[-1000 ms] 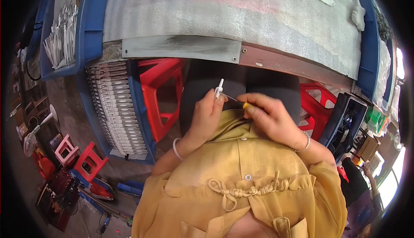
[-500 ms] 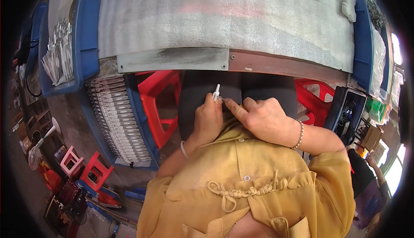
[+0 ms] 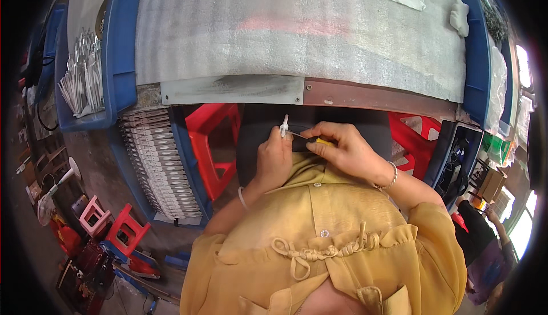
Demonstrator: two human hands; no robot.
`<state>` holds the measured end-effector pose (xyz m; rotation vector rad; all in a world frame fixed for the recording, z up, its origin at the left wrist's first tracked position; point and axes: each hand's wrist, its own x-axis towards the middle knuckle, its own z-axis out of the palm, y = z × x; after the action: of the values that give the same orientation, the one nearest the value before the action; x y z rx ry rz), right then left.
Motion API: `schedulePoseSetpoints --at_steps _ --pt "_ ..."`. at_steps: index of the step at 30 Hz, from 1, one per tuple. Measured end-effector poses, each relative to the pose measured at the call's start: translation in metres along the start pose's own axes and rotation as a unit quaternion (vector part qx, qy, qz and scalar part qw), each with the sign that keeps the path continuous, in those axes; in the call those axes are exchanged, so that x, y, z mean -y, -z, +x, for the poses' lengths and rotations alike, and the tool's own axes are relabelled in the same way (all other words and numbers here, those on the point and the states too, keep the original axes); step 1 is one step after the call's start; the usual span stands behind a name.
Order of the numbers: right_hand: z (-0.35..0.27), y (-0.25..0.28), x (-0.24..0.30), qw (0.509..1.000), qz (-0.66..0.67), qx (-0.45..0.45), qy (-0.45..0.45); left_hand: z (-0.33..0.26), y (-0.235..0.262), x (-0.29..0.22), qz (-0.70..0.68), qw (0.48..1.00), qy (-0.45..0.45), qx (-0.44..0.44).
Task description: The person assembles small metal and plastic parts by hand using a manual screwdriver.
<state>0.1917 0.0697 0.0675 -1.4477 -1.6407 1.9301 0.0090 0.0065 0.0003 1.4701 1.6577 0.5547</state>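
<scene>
The left hand [image 3: 274, 160] pinches a slim white plastic piece [image 3: 284, 126] pointing to 12 o'clock; the right hand [image 3: 351, 152], at 4 o'clock, grips a thin yellow-handled metal tool [image 3: 325, 142] toward it. This work seems unfinished; whether the white pieces [image 3: 161, 169] in the blue plastic crate [image 3: 192, 161] at 9 o'clock are done, I cannot tell. Unlike half a second before, the yellow handle shows.

No readable lettering, label, number or sign on anything in view, near or far.
</scene>
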Motion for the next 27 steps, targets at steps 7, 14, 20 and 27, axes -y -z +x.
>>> schedulePoseSetpoints --at_steps 7,14,20,27 --pt "-0.032 -0.001 0.001 0.948 -0.221 -0.042 0.226 -0.007 0.022 -0.011 -0.385 0.900 0.176 0.101" --pt "-0.030 -0.005 -0.001 0.936 -0.242 -0.060 0.248 -0.007 0.026 -0.011 -0.451 0.857 0.214 0.125" --pt "-0.026 -0.008 -0.011 0.965 -0.139 -0.074 0.209 -0.008 0.014 -0.007 -0.218 0.972 0.074 0.044" --pt "-0.022 -0.003 0.003 0.864 -0.452 -0.003 0.221 -0.004 0.006 -0.006 -0.149 0.989 0.004 0.012"
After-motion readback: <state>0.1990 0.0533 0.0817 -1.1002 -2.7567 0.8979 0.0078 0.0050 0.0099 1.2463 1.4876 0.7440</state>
